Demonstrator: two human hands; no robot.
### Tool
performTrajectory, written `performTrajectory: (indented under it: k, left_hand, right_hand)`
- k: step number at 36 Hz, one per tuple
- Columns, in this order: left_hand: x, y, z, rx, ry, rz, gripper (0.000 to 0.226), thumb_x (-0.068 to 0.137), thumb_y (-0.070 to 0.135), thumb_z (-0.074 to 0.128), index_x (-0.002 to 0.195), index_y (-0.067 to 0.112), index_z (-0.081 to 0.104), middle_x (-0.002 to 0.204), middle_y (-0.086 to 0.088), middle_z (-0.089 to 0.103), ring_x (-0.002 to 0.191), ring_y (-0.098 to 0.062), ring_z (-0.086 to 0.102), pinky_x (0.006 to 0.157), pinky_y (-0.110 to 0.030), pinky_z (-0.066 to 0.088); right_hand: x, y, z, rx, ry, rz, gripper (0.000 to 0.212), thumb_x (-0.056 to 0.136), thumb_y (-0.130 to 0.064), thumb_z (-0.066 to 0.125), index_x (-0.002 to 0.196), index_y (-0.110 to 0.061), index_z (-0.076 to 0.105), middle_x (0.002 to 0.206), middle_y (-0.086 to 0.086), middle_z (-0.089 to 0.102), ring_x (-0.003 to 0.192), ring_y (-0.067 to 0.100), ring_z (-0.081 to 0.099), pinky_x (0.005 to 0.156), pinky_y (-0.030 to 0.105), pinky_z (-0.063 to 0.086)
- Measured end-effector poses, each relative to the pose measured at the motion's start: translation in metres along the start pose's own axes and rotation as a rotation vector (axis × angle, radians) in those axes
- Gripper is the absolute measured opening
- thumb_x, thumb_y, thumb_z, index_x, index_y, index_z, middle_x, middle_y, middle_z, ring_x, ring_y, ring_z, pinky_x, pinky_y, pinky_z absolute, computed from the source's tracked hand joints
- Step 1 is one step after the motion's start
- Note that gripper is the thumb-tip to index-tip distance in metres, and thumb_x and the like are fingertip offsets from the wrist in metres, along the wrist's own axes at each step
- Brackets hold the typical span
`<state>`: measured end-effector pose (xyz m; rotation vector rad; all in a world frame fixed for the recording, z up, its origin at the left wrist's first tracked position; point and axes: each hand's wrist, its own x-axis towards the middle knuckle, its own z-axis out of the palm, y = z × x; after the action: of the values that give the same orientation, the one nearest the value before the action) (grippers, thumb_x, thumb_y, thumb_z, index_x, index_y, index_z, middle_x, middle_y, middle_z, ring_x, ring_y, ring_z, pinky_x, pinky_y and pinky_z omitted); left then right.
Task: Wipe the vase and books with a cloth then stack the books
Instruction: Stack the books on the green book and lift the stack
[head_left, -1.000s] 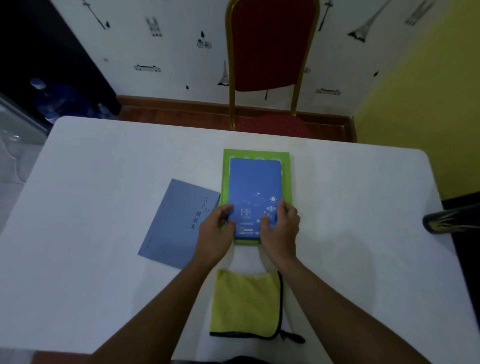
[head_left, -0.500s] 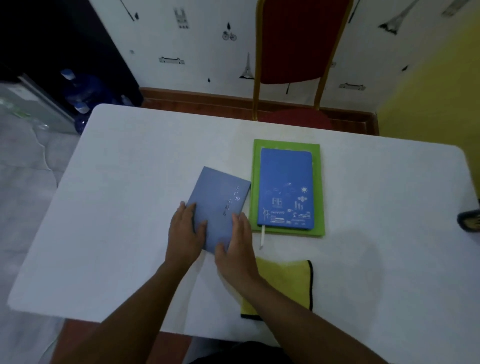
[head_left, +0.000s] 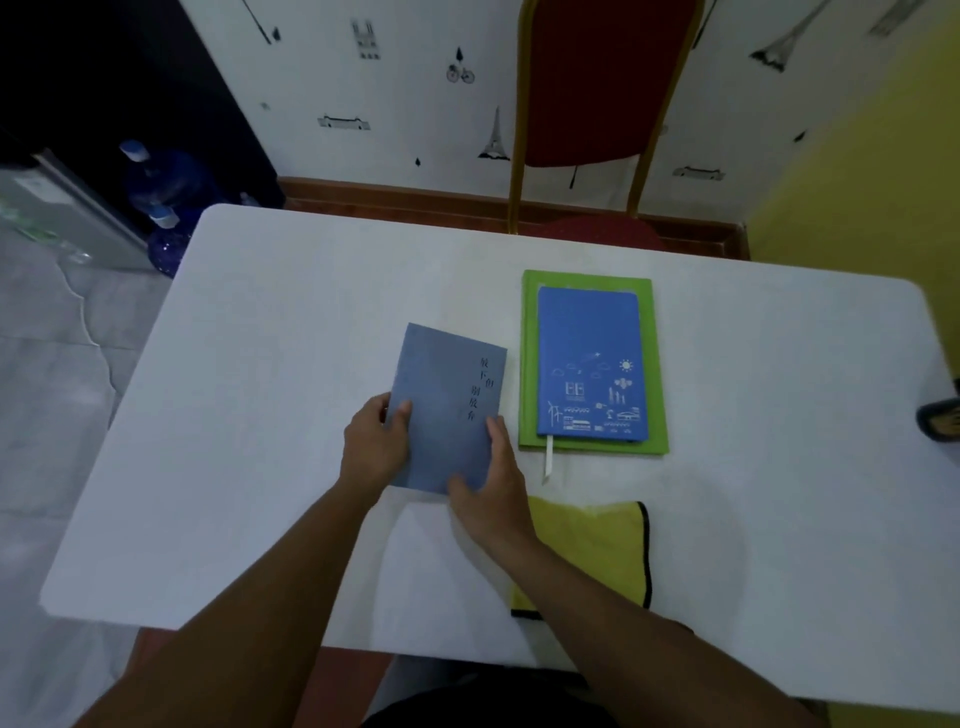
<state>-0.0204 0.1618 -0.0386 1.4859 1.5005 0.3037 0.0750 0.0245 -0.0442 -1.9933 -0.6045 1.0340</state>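
A grey-blue book (head_left: 447, 400) with dark lettering sits slightly raised over the white table (head_left: 260, 415), held at its near end from both sides. My left hand (head_left: 375, 444) grips its left edge and my right hand (head_left: 491, 480) grips its lower right corner. Just to the right, a bright blue notebook (head_left: 589, 358) lies on top of a larger green book (head_left: 657, 364), with a white ribbon hanging out toward me. A yellow cloth (head_left: 597, 545) with black trim lies flat near the table's front edge, partly under my right forearm. A dark vase (head_left: 940, 418) pokes in at the far right edge.
A red chair with a gold frame (head_left: 597, 104) stands behind the table against the patterned wall. Blue water bottles (head_left: 166, 197) and a grey appliance sit on the floor at the left. The table's left edge drops to a tiled floor.
My hands left the blue notebook on the green book and took hold of the grey-blue book, which has since risen and turned straighter. The view has shifted left.
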Motion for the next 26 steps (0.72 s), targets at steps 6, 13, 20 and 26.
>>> performTrajectory:
  k: [6, 13, 20, 26]
  left_hand:
    - [0.003, 0.01, -0.006, -0.178, -0.021, -0.022, 0.03, 0.109, 0.039, 0.048, 0.12, 0.017, 0.065, 0.109, -0.002, 0.071, 0.097, -0.025, 0.068, 0.07, -0.03, 0.052]
    - [0.001, 0.048, 0.007, -0.337, -0.079, 0.054, 0.027, 0.109, 0.041, 0.048, 0.118, 0.023, 0.067, 0.109, 0.006, 0.074, 0.094, -0.016, 0.072, 0.07, -0.028, 0.058]
    - [-0.004, 0.094, 0.061, -0.124, -0.188, 0.289, 0.038, 0.112, 0.036, 0.038, 0.15, 0.03, 0.044, 0.13, 0.007, 0.062, 0.109, -0.014, 0.064, 0.082, -0.029, 0.055]
    - [-0.013, 0.117, 0.108, -0.075, -0.246, 0.287, 0.043, 0.112, 0.031, 0.039, 0.154, 0.027, 0.039, 0.141, -0.001, 0.06, 0.111, -0.016, 0.058, 0.087, -0.032, 0.052]
  right_hand:
    - [0.007, -0.018, -0.008, 0.031, 0.05, -0.002, 0.072, 0.103, -0.014, 0.051, 0.162, -0.03, 0.014, 0.161, -0.003, 0.036, 0.136, 0.014, 0.047, 0.1, 0.025, 0.049]
    - [0.028, -0.049, -0.041, 0.041, 0.228, -0.077, 0.068, 0.104, -0.03, 0.055, 0.162, -0.027, 0.02, 0.162, -0.003, 0.037, 0.143, 0.016, 0.042, 0.116, 0.039, 0.043]
    - [0.047, -0.044, -0.111, 0.034, 0.355, -0.051, 0.073, 0.1, -0.023, 0.063, 0.162, -0.024, 0.024, 0.144, -0.008, 0.049, 0.118, 0.003, 0.046, 0.09, 0.019, 0.043]
    - [0.064, -0.019, -0.165, 0.026, 0.37, -0.041, 0.074, 0.098, -0.019, 0.067, 0.161, -0.025, 0.029, 0.144, -0.009, 0.052, 0.121, 0.012, 0.057, 0.089, 0.023, 0.051]
